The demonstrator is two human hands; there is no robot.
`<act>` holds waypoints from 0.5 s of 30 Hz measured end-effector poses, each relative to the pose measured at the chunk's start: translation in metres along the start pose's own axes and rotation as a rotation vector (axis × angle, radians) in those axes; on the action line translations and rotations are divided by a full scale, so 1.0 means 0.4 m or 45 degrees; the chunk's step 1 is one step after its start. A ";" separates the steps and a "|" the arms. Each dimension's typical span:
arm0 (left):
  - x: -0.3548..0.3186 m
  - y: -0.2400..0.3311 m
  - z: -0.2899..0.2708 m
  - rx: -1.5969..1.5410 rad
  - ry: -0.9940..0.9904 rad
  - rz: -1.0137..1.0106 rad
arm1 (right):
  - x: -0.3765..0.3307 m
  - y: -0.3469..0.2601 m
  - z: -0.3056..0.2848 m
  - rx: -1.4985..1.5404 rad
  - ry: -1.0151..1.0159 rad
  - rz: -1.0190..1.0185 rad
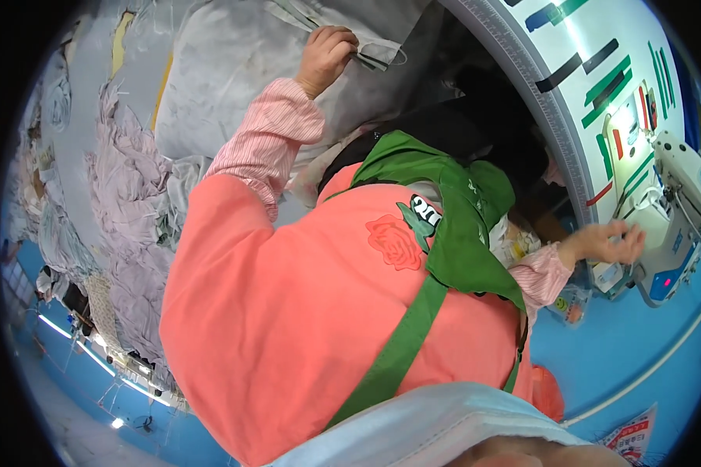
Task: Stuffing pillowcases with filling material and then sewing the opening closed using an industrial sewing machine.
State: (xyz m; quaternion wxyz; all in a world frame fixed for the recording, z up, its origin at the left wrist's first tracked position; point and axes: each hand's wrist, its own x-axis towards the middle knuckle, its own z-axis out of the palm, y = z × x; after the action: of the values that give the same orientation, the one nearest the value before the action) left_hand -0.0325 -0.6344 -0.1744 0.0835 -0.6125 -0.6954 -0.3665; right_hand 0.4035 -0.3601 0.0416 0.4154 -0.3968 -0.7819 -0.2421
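My left hand (329,58) is closed on a narrow grey cloth piece (380,53) with dark edges and a loose thread. The piece lies over a large pale grey fabric bundle (234,86). At the right, my right hand (609,243) hangs beside the sewing machine (666,249), its fingers loosely bent and apart, with nothing visible in them. A small red light glows on the machine's side.
A white table (557,58) with a ruler along its curved edge carries green, black and red strips (607,89). Crumpled pale purple and grey cloth (128,179) heaps up at the left. My green apron (413,167) covers my lap near the table.
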 end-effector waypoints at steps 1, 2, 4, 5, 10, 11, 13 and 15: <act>0.018 0.006 -0.028 0.011 -0.007 0.014 | 0.001 -0.073 0.001 0.059 -0.025 -0.053; 0.047 0.013 -0.046 -0.009 0.010 0.036 | -0.017 -0.167 0.017 0.390 -0.022 0.029; 0.080 0.039 -0.108 -0.075 0.021 0.024 | -0.042 -0.277 0.025 0.559 -0.298 -0.161; 0.099 0.051 -0.115 -0.084 0.022 0.049 | -0.047 -0.332 0.035 0.755 -0.424 -0.219; 0.224 0.187 -0.235 -0.322 0.046 0.002 | -0.063 -0.569 0.124 1.512 -0.865 -0.059; 0.250 0.221 -0.263 -0.376 0.038 -0.043 | -0.059 -0.596 0.132 1.522 -0.833 -0.047; 0.311 0.282 -0.294 -0.470 0.023 -0.015 | -0.048 -0.623 0.143 1.727 -0.921 -0.038; 0.381 0.325 -0.319 -0.753 0.006 -0.183 | -0.049 -0.633 0.144 1.855 -0.868 -0.047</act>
State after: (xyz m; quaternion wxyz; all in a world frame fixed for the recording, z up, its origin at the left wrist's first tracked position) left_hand 0.0077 -0.5946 0.0562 -0.1229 -0.5587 -0.5997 -0.5595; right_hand 0.1760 -0.4714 -0.0182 0.3042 -0.0653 -0.8335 0.4565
